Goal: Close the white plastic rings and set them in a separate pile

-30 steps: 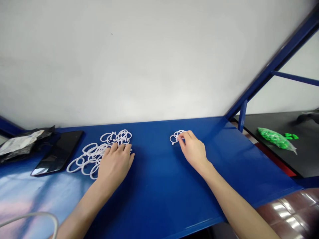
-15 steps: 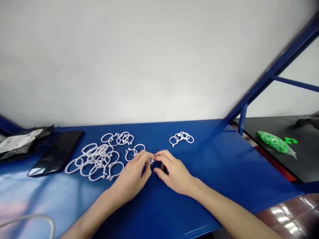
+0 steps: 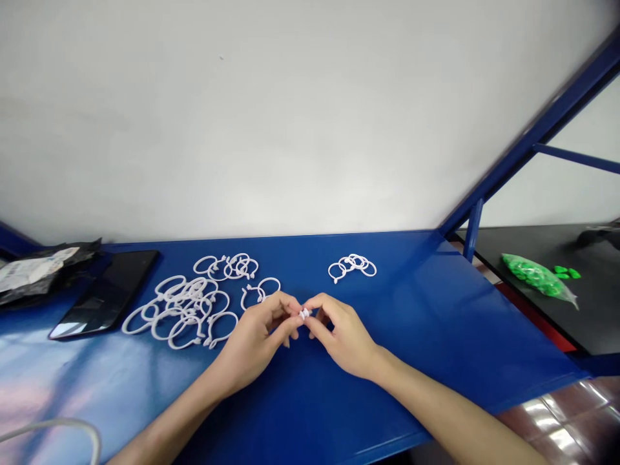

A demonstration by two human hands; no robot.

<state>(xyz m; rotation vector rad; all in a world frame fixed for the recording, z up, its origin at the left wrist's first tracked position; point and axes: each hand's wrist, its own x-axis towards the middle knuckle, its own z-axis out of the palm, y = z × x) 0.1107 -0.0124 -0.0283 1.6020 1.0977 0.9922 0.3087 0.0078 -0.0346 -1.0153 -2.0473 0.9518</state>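
Note:
My left hand and my right hand meet over the middle of the blue table. Between their pinched fingertips they hold a small white plastic ring; most of it is hidden by the fingers. A loose heap of several open white rings lies to the left of my left hand. A small cluster of white rings lies further back, beyond my right hand.
A black phone and a dark plastic bag with a label lie at the far left. A white cable curves at the lower left. On a black bench to the right sits a bag of green parts. A blue frame post stands at the table's right end.
My right hand came back from the small cluster and my left hand left the heap. Both now meet at the table's middle, pinching one ring and lifting it slightly.

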